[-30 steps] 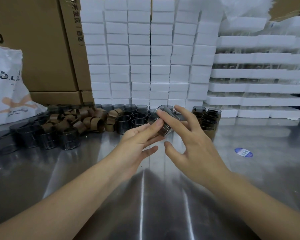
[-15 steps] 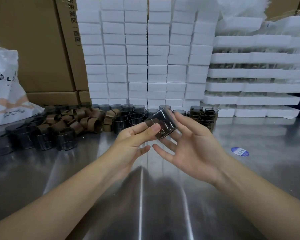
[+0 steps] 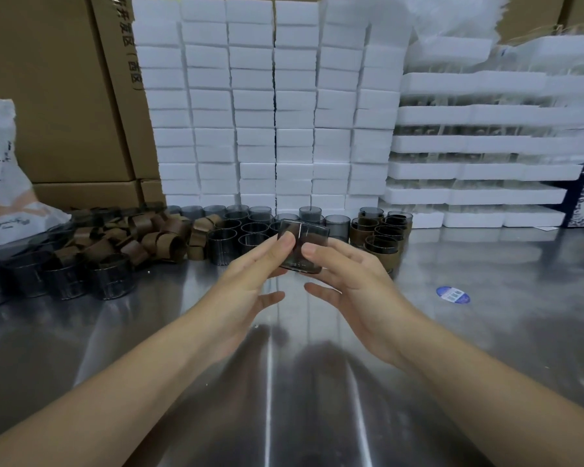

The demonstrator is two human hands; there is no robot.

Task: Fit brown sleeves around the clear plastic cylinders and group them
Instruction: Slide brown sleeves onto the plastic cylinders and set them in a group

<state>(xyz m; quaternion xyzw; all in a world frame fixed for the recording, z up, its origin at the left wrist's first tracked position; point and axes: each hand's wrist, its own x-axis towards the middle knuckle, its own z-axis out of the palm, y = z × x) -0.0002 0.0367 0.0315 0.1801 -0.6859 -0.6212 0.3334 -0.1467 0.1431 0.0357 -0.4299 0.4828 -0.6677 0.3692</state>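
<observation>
— What sort of place is this?
— A packing or assembly workshop that also stores stock. Cardboard cartons [image 3: 58, 96] are stacked at the back, beside a tall wall of white foam blocks [image 3: 267, 112] and layered foam trays [image 3: 486, 139].
— And the bench?
— A steel table [image 3: 486, 348] carries goods in bulk: rows of identical clear plastic cylinders [image 3: 246, 227], a heap of brown sleeves [image 3: 142, 237] and a sleeved batch [image 3: 378, 234]. The left hand [image 3: 250, 284] and right hand [image 3: 358, 284] hold one cylinder [image 3: 304, 230] above it.
</observation>
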